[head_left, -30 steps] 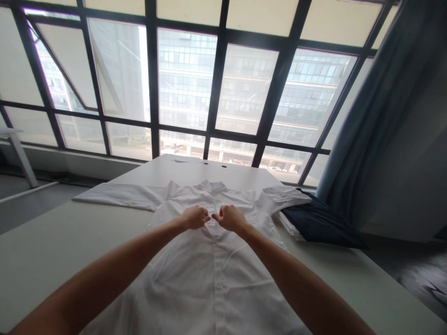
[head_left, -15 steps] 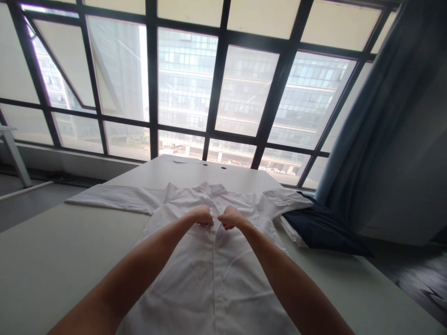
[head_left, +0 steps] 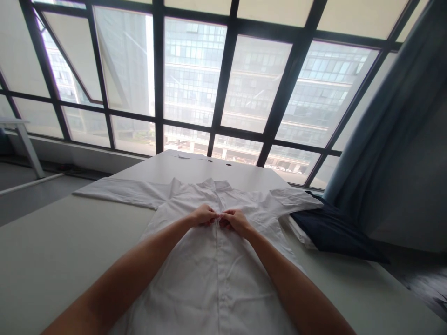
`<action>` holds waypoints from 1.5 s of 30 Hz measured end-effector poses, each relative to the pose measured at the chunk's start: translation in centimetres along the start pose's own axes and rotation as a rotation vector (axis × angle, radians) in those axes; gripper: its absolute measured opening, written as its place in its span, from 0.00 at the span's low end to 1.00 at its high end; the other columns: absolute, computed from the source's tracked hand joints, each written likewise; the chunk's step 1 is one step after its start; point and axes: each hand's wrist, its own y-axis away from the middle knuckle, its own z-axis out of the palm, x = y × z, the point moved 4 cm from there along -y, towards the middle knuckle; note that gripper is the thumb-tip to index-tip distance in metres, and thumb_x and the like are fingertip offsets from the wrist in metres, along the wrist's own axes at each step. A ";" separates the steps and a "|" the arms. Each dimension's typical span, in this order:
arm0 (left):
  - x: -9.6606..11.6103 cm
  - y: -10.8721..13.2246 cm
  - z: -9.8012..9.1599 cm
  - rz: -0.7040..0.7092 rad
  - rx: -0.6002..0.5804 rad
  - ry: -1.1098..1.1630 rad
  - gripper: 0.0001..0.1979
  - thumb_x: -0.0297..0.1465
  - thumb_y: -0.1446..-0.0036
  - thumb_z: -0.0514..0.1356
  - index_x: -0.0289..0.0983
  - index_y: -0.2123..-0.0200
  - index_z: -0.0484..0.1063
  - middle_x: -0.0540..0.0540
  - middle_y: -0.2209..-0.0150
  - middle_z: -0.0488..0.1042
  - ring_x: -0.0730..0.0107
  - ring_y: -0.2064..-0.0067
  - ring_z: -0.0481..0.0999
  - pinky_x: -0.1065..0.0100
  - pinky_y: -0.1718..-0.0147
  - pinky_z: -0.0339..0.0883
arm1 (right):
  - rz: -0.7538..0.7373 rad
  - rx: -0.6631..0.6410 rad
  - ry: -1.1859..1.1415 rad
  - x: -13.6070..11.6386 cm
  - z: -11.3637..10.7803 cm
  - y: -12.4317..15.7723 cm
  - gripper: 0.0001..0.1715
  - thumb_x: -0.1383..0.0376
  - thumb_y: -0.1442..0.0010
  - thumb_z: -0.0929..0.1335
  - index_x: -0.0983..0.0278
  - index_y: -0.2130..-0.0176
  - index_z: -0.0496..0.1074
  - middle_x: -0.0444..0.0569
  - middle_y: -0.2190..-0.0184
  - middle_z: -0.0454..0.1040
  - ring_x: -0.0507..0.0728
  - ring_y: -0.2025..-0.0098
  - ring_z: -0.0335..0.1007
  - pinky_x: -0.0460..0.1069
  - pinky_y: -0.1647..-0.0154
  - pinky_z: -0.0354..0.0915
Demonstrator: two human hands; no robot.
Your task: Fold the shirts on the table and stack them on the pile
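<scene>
A white long-sleeved shirt [head_left: 195, 279] lies front up, its collar at the far end and its sleeves spread to both sides. On the upper part of its front opening, my left hand [head_left: 205, 215] pinches the fabric edge. My right hand [head_left: 234, 220] pinches the opposite edge, and the fingertips of both hands meet at the middle. Whatever button is between the fingers is hidden. Below the hands the front placket [head_left: 222, 284] runs straight toward me.
The shirt is on a white table [head_left: 45, 251] with two dark round holes [head_left: 228, 164] near its far edge. Dark blue folded cloth [head_left: 335, 230] lies on white folded cloth [head_left: 303, 232] at the right. A blue curtain [head_left: 380, 121] hangs beside the windows [head_left: 256, 83].
Both hands have come together, from a small gap to fingertips touching at the shirt's front. The view has shifted slightly, so the scene sits a little further right.
</scene>
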 end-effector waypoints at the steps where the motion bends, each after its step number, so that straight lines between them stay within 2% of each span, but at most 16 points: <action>1: -0.2 -0.2 0.0 0.014 -0.002 0.006 0.22 0.47 0.55 0.66 0.34 0.79 0.68 0.54 0.85 0.63 0.78 0.84 0.62 0.74 0.85 0.49 | 0.003 -0.002 0.003 0.0 0.0 0.1 0.10 0.69 0.42 0.68 0.67 0.74 0.75 0.47 0.77 0.78 0.49 0.76 0.72 0.39 0.80 0.61; 7: -0.3 -0.2 0.2 0.035 -0.010 0.011 0.23 0.48 0.56 0.67 0.33 0.79 0.69 0.53 0.84 0.66 0.78 0.83 0.63 0.74 0.84 0.50 | 0.005 -0.028 -0.007 -0.3 0.0 0.3 0.09 0.69 0.41 0.68 0.67 0.73 0.76 0.47 0.76 0.78 0.48 0.76 0.72 0.39 0.78 0.63; 12: 0.5 0.6 0.4 -0.010 -0.023 0.045 0.14 0.36 0.49 0.63 0.33 0.80 0.69 0.53 0.83 0.68 0.79 0.84 0.64 0.74 0.84 0.55 | 0.020 -0.092 -0.026 -0.1 0.0 0.2 0.05 0.73 0.47 0.70 0.67 0.73 0.75 0.47 0.76 0.78 0.48 0.76 0.72 0.40 0.77 0.64; 17: 0.9 0.9 0.4 -0.046 -0.030 0.056 0.10 0.28 0.47 0.59 0.33 0.79 0.69 0.53 0.83 0.68 0.79 0.84 0.66 0.76 0.84 0.56 | -0.036 -0.033 0.102 -0.2 0.0 0.1 0.04 0.74 0.48 0.69 0.67 0.72 0.75 0.44 0.79 0.76 0.47 0.80 0.68 0.39 0.81 0.60; 20: 0.8 0.8 0.4 -0.063 -0.011 0.034 0.12 0.30 0.46 0.61 0.32 0.79 0.69 0.52 0.83 0.69 0.78 0.85 0.66 0.76 0.85 0.56 | -0.104 -0.013 0.198 -0.4 0.1 0.1 0.03 0.71 0.47 0.69 0.67 0.72 0.75 0.42 0.82 0.74 0.47 0.81 0.66 0.40 0.82 0.58; 24: 0.7 0.7 0.5 -0.054 0.012 -0.006 0.20 0.41 0.45 0.63 0.32 0.80 0.69 0.51 0.83 0.69 0.78 0.84 0.67 0.76 0.86 0.53 | -0.167 0.003 0.256 -0.2 0.3 -0.1 0.07 0.66 0.46 0.70 0.67 0.73 0.74 0.42 0.83 0.73 0.47 0.82 0.63 0.41 0.82 0.57; 28: 0.6 0.5 0.6 -0.015 0.053 -0.019 0.22 0.45 0.46 0.63 0.33 0.80 0.69 0.52 0.84 0.67 0.77 0.84 0.65 0.75 0.85 0.53 | -0.260 0.043 0.298 -0.2 0.3 -0.3 0.06 0.66 0.49 0.71 0.67 0.74 0.74 0.42 0.83 0.73 0.48 0.81 0.63 0.41 0.81 0.57; 30: 0.5 0.4 0.6 -0.022 0.091 -0.052 0.21 0.42 0.44 0.63 0.34 0.82 0.67 0.53 0.86 0.65 0.77 0.84 0.63 0.74 0.85 0.51 | -0.240 0.013 0.277 -0.2 0.3 -0.4 0.07 0.65 0.49 0.72 0.67 0.73 0.75 0.42 0.82 0.73 0.48 0.82 0.64 0.41 0.82 0.57; 33: 0.5 0.4 0.7 0.002 0.137 -0.104 0.19 0.34 0.43 0.60 0.35 0.84 0.65 0.54 0.87 0.62 0.79 0.85 0.60 0.74 0.84 0.50 | -0.124 -0.045 0.236 -0.2 0.2 -0.3 0.07 0.63 0.46 0.72 0.67 0.71 0.75 0.42 0.81 0.74 0.47 0.83 0.64 0.41 0.84 0.55; 35: 0.7 0.4 0.7 0.029 0.134 -0.115 0.18 0.31 0.43 0.58 0.35 0.84 0.63 0.55 0.87 0.61 0.79 0.84 0.60 0.74 0.84 0.50 | -0.061 -0.050 0.230 -0.3 0.1 -0.3 0.08 0.65 0.44 0.70 0.66 0.72 0.74 0.42 0.82 0.73 0.47 0.84 0.63 0.41 0.85 0.56; 37: 0.9 0.4 0.8 0.045 0.123 -0.112 0.16 0.29 0.44 0.56 0.36 0.83 0.63 0.55 0.87 0.61 0.78 0.84 0.61 0.74 0.84 0.51 | -0.022 -0.053 0.240 -0.4 0.1 -0.3 0.12 0.67 0.42 0.68 0.66 0.76 0.71 0.41 0.84 0.71 0.47 0.85 0.62 0.41 0.86 0.55; 42: 1.6 0.7 0.8 0.079 0.100 -0.133 0.11 0.28 0.44 0.54 0.35 0.78 0.67 0.56 0.84 0.62 0.76 0.84 0.63 0.74 0.83 0.53 | 0.027 -0.080 0.233 -0.4 0.1 -0.5 0.19 0.68 0.39 0.63 0.65 0.80 0.66 0.41 0.87 0.67 0.47 0.87 0.61 0.41 0.86 0.54; 45: 1.9 1.0 0.7 0.117 0.123 -0.307 0.10 0.30 0.41 0.54 0.34 0.71 0.73 0.53 0.81 0.66 0.73 0.81 0.69 0.73 0.79 0.58 | 0.035 -0.090 0.233 -0.2 0.1 -0.7 0.18 0.68 0.39 0.62 0.65 0.80 0.65 0.41 0.87 0.66 0.47 0.86 0.60 0.41 0.85 0.53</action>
